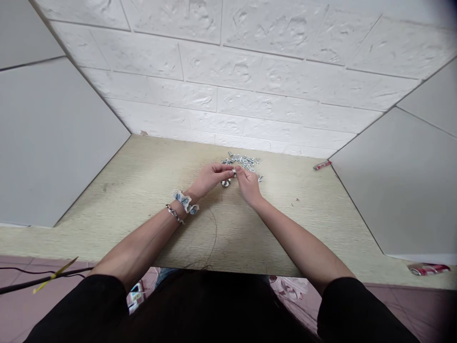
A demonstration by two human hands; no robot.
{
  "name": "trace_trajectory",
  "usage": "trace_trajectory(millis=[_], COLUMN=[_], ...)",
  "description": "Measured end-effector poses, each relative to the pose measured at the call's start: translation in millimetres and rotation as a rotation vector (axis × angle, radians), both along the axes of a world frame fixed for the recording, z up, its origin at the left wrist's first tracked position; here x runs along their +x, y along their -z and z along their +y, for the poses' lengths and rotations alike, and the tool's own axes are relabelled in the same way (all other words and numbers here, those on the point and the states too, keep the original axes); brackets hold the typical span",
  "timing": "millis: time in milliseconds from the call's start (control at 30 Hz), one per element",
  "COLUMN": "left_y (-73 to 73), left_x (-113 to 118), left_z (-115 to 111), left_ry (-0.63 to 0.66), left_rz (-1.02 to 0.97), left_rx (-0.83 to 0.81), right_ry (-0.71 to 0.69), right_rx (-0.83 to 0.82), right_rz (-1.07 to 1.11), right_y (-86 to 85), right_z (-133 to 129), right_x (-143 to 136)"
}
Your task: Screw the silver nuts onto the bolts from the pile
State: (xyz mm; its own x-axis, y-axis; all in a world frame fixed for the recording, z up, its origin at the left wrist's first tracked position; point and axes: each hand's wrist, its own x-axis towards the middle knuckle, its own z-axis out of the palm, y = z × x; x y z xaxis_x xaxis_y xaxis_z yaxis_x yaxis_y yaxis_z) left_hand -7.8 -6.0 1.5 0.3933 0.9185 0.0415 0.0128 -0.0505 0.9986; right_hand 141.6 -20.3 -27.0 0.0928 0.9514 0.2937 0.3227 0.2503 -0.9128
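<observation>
My left hand (pixel 215 176) and my right hand (pixel 247 184) meet over the wooden table, fingertips pinched together round a small metal piece (pixel 234 173). Its exact shape is too small to tell. Behind and beside the hands lies a pile of silvery bolts, nuts and washers (pixel 245 162). One bolt with a round washer (pixel 225 183) lies just below the left fingertips. A small screw (pixel 260 178) shows at the right of my right hand. A scrunchie and a chain bracelet circle my left wrist.
A white brick-patterned wall (pixel 232 114) closes the back of the table (pixel 285 228). Grey panels (pixel 71 133) stand at both sides. A red battery-like cylinder (pixel 322 165) lies at the back right, another (pixel 428 269) at the front right. A black cable (pixel 21 287) runs at the lower left.
</observation>
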Motion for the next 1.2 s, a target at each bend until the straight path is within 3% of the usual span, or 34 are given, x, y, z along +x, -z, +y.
trace_trajectory(millis=[733, 967, 1200], left_y=[4.4, 3.4, 6.9], left_x=[2.9, 4.0, 3.5], left_z=[1.1, 2.1, 3.7], left_ry=[-0.015, -0.083, -0.119], left_rz=[-0.071, -0.135, -0.198], left_rx=[-0.071, -0.089, -0.123], right_ry=[-0.043, -0.002, -0.028], right_rx=[-0.064, 0.086, 0.089], right_rz=[0.151, 0.087, 0.134], right_y=[8.1, 4.3, 3.2], right_z=[-0.6, -5.9, -6.8], right_x=[-3.2, -3.3, -5.0])
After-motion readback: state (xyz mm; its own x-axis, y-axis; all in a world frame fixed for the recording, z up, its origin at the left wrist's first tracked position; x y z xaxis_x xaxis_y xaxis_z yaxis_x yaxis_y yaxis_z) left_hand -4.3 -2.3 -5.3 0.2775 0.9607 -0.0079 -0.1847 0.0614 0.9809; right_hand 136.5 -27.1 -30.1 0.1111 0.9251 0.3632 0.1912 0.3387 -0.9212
